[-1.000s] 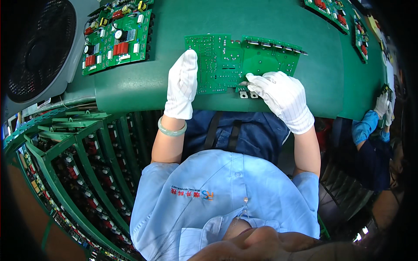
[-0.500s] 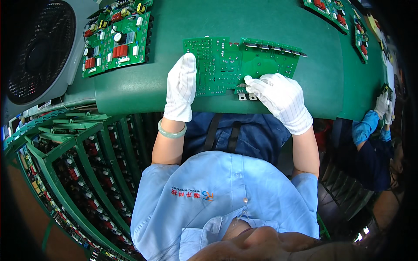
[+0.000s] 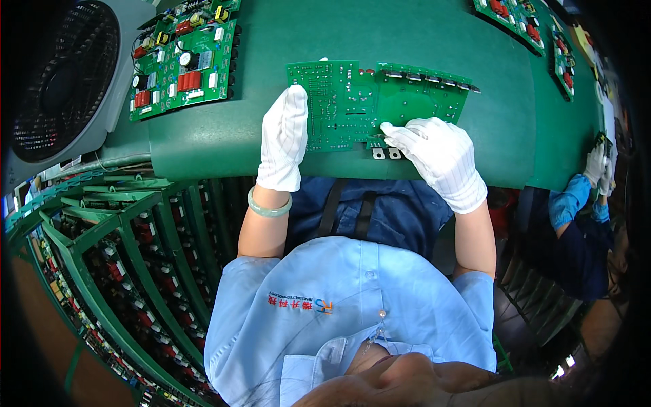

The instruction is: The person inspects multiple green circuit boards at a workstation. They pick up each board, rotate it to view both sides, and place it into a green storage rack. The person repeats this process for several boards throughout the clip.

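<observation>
Green worktop [image 3: 505, 139]; left hand [image 3: 285, 139] gripping circuit board [image 3: 339, 108]; right hand [image 3: 437, 159] at near edge, grip unclear.

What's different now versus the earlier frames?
The flat green circuit board, white-gloved left hand and white-gloved right hand sit slightly lower in view, partly from camera movement. No visible grab or release. Left hand stays at the board's left edge, right at its lower right.

A green rack [image 3: 144, 261] stands left of the green table [image 3: 407, 34].
</observation>
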Motion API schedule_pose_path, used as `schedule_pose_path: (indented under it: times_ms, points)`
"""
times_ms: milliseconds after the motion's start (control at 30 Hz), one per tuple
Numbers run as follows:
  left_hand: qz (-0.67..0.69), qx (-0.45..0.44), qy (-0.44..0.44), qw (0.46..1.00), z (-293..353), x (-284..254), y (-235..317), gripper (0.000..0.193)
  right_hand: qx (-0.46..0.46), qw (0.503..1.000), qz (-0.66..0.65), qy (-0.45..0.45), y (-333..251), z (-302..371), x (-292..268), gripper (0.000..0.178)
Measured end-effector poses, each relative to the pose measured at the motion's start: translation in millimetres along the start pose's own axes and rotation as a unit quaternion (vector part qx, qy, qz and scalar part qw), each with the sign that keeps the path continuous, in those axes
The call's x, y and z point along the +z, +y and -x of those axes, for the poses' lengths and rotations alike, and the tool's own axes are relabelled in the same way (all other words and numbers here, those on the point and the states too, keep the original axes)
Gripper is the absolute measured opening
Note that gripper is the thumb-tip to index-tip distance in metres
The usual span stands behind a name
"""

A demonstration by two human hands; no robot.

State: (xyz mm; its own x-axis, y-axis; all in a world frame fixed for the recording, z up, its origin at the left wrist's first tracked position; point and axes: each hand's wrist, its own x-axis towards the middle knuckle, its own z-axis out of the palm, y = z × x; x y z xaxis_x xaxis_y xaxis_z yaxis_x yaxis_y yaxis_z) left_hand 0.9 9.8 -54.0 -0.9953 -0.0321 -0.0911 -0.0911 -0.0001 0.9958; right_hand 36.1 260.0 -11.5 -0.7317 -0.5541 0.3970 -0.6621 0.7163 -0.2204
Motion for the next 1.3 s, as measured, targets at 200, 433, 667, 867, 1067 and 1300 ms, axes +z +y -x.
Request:
schedule_pose_path:
  times_ms: [200,433,667,867,1067,1300]
  points:
    - [0.008,-0.001,-0.001,1.0,1.2,0.2,1.9,0.042,-0.007,1.0,-0.011,-0.002,-0.6,-1.1,-1.5,0.031]
    - [0.009,0.001,-0.004,1.0,0.6,0.6,1.2,0.042,0.074,0.987,-0.118,0.074,1.8,3.1,-0.8,0.023]
    - [0.018,-0.014,-0.008,1.0,2.4,0.1,2.8,0.043,0.47,0.816,-0.23,0.246,3.7,23.3,-8.5,0.027]
    - [-0.008,-0.004,-0.007,1.0,2.4,3.7,11.4,0.044,0.577,0.691,-0.406,0.157,17.7,20.8,-21.2,0.032]
    - [0.012,-0.012,-0.014,1.0,1.8,-0.4,3.7,0.045,0.566,0.665,-0.472,0.121,37.4,35.6,-6.1,0.022]
    - [0.133,-0.083,-0.099,0.983,0.9,-10.8,23.0,0.06,0.557,0.667,-0.477,0.137,35.5,35.2,-2.0,0.022]
